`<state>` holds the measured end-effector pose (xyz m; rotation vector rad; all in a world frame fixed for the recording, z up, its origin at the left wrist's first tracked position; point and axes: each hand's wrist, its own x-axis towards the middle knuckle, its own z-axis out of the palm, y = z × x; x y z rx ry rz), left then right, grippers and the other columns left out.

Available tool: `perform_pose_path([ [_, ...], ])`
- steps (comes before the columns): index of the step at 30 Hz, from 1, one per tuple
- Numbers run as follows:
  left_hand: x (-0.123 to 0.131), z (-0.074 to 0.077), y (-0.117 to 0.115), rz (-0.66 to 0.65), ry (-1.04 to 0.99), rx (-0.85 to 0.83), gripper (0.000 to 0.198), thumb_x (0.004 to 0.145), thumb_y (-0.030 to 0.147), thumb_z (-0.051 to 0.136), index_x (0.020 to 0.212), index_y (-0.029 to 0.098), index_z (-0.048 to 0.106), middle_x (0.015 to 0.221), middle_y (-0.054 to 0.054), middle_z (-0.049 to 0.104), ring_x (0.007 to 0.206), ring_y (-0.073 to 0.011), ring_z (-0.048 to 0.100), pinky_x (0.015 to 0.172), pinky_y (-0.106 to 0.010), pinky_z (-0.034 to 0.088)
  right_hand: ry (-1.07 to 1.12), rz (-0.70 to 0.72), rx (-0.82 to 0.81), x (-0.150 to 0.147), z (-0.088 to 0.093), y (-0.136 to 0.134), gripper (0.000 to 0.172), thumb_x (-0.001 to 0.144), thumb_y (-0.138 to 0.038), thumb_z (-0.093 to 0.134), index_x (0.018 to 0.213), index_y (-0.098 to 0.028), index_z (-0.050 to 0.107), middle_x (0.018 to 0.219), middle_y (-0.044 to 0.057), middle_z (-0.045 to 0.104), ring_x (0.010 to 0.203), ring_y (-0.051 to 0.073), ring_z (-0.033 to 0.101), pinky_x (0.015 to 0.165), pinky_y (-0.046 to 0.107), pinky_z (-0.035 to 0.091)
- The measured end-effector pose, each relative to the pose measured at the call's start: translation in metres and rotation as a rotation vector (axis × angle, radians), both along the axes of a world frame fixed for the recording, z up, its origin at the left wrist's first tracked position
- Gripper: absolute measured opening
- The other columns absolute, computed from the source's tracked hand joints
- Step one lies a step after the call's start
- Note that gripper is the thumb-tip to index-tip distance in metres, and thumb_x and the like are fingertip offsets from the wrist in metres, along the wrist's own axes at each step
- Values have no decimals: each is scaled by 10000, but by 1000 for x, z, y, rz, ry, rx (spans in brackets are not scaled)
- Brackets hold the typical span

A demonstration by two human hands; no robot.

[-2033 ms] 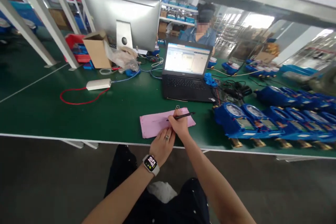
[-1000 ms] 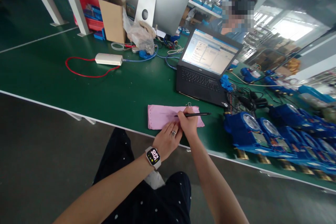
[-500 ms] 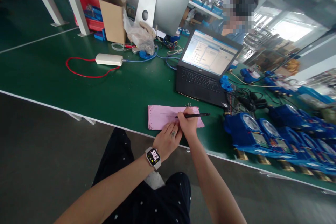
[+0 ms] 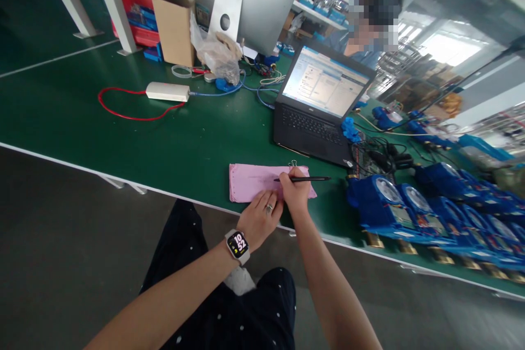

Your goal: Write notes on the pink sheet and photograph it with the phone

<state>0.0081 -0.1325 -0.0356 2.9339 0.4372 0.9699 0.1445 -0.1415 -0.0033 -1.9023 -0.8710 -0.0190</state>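
Observation:
A stack of pink paper sheets (image 4: 246, 181) lies near the front edge of the green table, with a binder clip (image 4: 292, 163) on its upper right edge. My right hand (image 4: 296, 190) grips a black pen (image 4: 314, 179) over the right part of the paper, its tip pointing left at the top sheet. Flat on the paper's lower edge rests my left hand (image 4: 262, 216), fingers extended and close beside the right hand. A ring and a wristwatch (image 4: 237, 245) are on the left hand and wrist.
An open laptop (image 4: 314, 126) stands behind the paper. Several blue meters (image 4: 385, 202) with brass fittings line the right side. At the left are a white box (image 4: 168, 92) with a red cable, a cardboard box (image 4: 174, 30) and a monitor (image 4: 262, 0). Across the table is a person (image 4: 361, 44).
The pen has tilted slightly and its tip sits a little further right on the paper. My left hand stays on the sheet. The whole view has shifted slightly.

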Motion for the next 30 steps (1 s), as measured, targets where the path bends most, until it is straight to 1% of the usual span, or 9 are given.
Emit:
perform_pose_path([
  [5, 0, 1, 0, 9, -26, 3, 285, 910, 126, 395, 1123, 63, 574, 1115, -149, 628, 1078, -234, 578, 974, -350, 434, -17, 12, -8, 0, -1, 0, 231, 614, -253, 506, 476, -226, 323, 443, -69, 326, 488, 109, 315, 505, 261, 274],
  [13, 1, 1, -1, -1, -3, -9, 289, 906, 120, 408, 1146, 58, 557, 1132, -169, 617, 1097, -235, 569, 982, -358, 426, -23, -17, -18, 0, -1, 0, 226, 617, -265, 498, 480, -228, 322, 447, -67, 325, 499, 112, 310, 505, 262, 270],
  [20, 0, 1, 0, -7, 40, -17, 297, 906, 120, 412, 1166, 63, 545, 1159, -174, 605, 1131, -233, 549, 995, -362, 417, -9, -51, 50, -1, 1, 1, 247, 612, -261, 482, 480, -233, 275, 457, -68, 284, 503, 108, 279, 496, 261, 252],
  [30, 0, 0, 0, 7, -26, 1, 281, 909, 129, 406, 1127, 73, 576, 1131, -148, 624, 1087, -233, 576, 980, -351, 431, -34, -70, 20, -1, 1, -1, 249, 640, -262, 486, 498, -233, 284, 469, -65, 289, 519, 111, 282, 507, 260, 263],
])
